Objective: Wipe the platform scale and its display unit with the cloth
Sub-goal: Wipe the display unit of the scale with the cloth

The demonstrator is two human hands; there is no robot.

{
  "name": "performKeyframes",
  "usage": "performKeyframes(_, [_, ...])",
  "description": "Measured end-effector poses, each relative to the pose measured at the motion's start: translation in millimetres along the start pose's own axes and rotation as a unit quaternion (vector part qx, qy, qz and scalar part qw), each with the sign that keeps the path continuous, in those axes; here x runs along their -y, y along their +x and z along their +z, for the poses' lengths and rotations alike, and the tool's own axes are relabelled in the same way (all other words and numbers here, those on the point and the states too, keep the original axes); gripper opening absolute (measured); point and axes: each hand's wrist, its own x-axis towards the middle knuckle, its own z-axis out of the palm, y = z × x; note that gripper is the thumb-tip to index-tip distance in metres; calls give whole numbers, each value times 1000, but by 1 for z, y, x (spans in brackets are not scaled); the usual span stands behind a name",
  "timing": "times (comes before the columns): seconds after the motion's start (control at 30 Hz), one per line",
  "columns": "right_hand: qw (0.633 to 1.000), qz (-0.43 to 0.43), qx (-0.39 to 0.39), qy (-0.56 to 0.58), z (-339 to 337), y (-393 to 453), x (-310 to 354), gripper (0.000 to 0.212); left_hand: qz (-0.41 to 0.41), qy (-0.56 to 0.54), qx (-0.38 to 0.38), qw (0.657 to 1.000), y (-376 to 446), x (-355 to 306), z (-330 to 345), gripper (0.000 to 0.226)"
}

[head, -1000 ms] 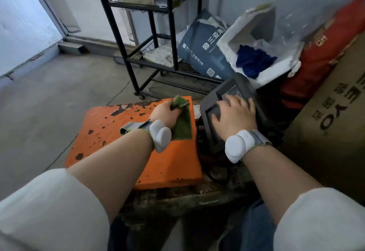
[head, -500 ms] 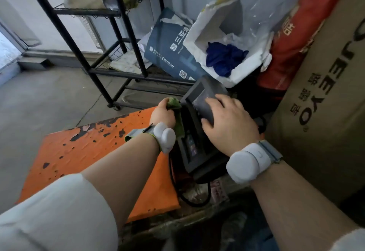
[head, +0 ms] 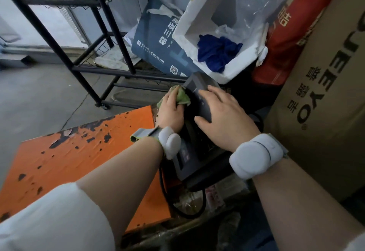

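1. you're on the display step: your left hand [head: 171, 110] grips the crumpled green cloth [head: 182, 97] against the left edge of the dark grey display unit [head: 194, 153], just beside the chipped orange scale platform [head: 65, 162].
2. your right hand [head: 224, 120] lies flat, fingers relaxed, steadying the unit's top.
3. next, probably draw the cloth across the face; it calls for firm bracing.

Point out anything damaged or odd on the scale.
The orange platform has paint chipped off in dark patches, thickest along its far edge. The display unit lies tilted beside it rather than upright.
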Motion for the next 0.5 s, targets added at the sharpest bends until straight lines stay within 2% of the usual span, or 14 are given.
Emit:
performKeyframes(0.07, [1000,2,19,13,-2,2,-1,64,28,4,4,1000,-5,9,-1,52])
performKeyframes(0.13, [999,5,35,30,-3,3,-3,65,22,-8,16,1000,-5,14,-4,49])
performKeyframes(0.27, [998,5,44,50,-4,4,-4,66,-105,-10,39,994,13,18,-14,45])
performKeyframes(0.37, [998,2,39,48,-3,2,-4,65,-156,12,54,986,16,19,-15,46])
performKeyframes(0.43, [998,1,36,42,-3,2,-4,65,-153,21,48,987,9,17,-12,49])
performKeyframes(0.5, [999,2,30,27,-2,1,-4,64,-109,11,35,993,-1,14,-7,53])
